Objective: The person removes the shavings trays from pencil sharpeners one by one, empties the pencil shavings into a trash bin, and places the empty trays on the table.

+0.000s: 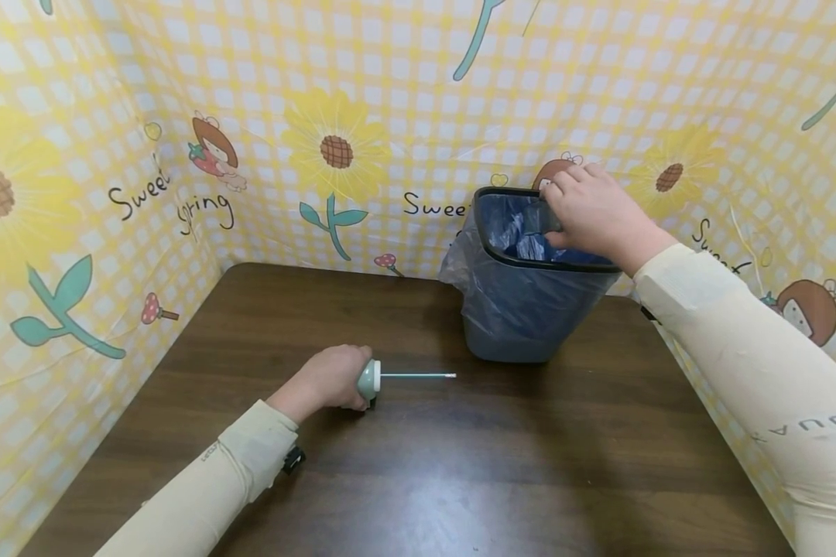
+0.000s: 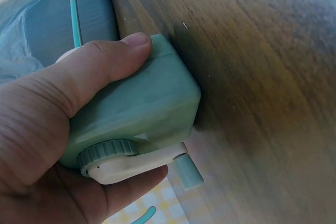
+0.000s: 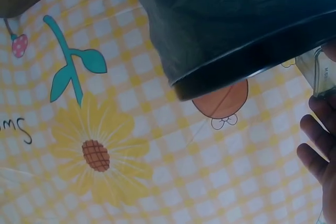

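My left hand (image 1: 329, 377) grips a green crank pencil sharpener (image 2: 152, 98) low over the wooden table. In the left wrist view, the thumb lies along its top, and the pale crank (image 2: 139, 165) with its green knob hangs at the side. A teal pencil (image 1: 418, 375) sticks out of the sharpener toward the right, its tip end hidden inside. Over the mouth of a bin (image 1: 522, 309), my right hand (image 1: 592, 209) holds a small clear plastic box (image 3: 314, 72), only part of which shows in the right wrist view.
The dark bin stands at the back right of the table (image 1: 418, 464), lined with a thin clear bag (image 1: 463, 259) that hangs over its rim. Checked yellow cloth (image 1: 418, 124) with flower prints walls the table at the back and sides.
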Demonstrator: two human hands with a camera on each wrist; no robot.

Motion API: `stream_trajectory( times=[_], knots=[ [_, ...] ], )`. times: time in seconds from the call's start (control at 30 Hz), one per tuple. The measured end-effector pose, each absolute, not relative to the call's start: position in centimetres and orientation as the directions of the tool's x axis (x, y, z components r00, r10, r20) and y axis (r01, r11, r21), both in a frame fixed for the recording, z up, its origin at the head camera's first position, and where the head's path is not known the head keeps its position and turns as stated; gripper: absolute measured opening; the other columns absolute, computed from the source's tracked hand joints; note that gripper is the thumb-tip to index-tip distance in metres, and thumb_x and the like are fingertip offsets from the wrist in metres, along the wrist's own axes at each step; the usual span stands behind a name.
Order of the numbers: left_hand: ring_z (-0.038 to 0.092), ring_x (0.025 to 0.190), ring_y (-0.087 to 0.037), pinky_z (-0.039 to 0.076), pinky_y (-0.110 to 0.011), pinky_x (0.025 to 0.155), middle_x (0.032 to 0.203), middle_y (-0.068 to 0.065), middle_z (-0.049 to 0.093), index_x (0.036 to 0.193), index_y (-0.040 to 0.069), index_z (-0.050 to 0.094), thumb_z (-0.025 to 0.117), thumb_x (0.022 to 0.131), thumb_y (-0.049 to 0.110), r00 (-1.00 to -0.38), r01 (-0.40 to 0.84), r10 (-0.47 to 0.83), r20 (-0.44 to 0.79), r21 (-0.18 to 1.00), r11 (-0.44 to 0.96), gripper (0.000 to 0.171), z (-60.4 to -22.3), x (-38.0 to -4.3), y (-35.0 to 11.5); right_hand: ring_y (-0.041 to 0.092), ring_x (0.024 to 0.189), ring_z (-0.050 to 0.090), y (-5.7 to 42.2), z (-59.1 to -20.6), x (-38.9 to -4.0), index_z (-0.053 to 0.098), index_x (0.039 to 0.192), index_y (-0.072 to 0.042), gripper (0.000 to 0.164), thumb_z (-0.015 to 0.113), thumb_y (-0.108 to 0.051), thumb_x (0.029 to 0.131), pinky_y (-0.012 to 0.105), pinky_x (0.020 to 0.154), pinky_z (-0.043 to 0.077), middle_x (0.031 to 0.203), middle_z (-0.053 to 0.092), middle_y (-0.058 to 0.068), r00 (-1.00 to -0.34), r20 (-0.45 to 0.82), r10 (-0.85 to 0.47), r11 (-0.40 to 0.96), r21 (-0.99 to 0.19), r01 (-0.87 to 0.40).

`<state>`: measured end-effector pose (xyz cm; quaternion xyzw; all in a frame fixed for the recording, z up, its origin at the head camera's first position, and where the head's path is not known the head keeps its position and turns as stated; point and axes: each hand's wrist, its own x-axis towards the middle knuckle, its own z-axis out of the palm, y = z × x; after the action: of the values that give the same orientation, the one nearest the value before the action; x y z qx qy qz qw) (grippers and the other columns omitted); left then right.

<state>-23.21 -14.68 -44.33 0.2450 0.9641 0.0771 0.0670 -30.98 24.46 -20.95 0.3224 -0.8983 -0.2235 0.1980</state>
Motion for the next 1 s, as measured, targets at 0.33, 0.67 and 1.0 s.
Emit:
stream_trajectory(
  times=[0.33, 0.67, 1.0],
  knots=[
    [0.061, 0.079, -0.019, 0.056, -0.041, 0.073, 0.090, -0.003, 0.065, 0.107, 0.008, 0.061, 0.097, 0.065, 0.033, -0.873, 0.457, 0.478, -0.093, 0.187, 0.870, 0.060, -44.2, -23.0, -14.8, 0.043, 0.119, 0.055, 23.8, -20.8, -30.5, 0.060, 0.127, 0.005, 0.067, 0.080, -0.043, 0.084, 0.061, 0.099, 0.042, 0.123, 0.061, 0.026, -0.756, 0.258, -0.602, 0.776, 0.415, -0.476],
    [0.061, 0.079, -0.019, 0.057, -0.041, 0.074, 0.091, -0.003, 0.065, 0.107, 0.008, 0.061, 0.097, 0.064, 0.033, -0.873, 0.459, 0.479, -0.089, 0.181, 0.870, 0.060, -44.4, -23.1, -14.8, 0.044, 0.117, 0.056, 23.7, -21.2, -30.2, 0.060, 0.131, 0.005, 0.069, 0.079, -0.044, 0.086, 0.060, 0.099, 0.042, 0.125, 0.063, 0.026, -0.798, 0.274, -0.537, 0.828, 0.352, -0.436],
    [0.061, 0.079, -0.019, 0.056, -0.041, 0.073, 0.090, -0.003, 0.065, 0.105, 0.008, 0.061, 0.097, 0.064, 0.032, -0.870, 0.468, 0.487, -0.079, 0.180, 0.865, 0.060, -44.6, -23.1, -14.8, 0.044, 0.119, 0.055, 24.0, -22.2, -30.3, 0.060, 0.128, 0.004, 0.065, 0.078, -0.043, 0.087, 0.061, 0.101, 0.041, 0.125, 0.062, 0.025, -0.834, 0.285, -0.473, 0.876, 0.253, -0.410]
  ],
)
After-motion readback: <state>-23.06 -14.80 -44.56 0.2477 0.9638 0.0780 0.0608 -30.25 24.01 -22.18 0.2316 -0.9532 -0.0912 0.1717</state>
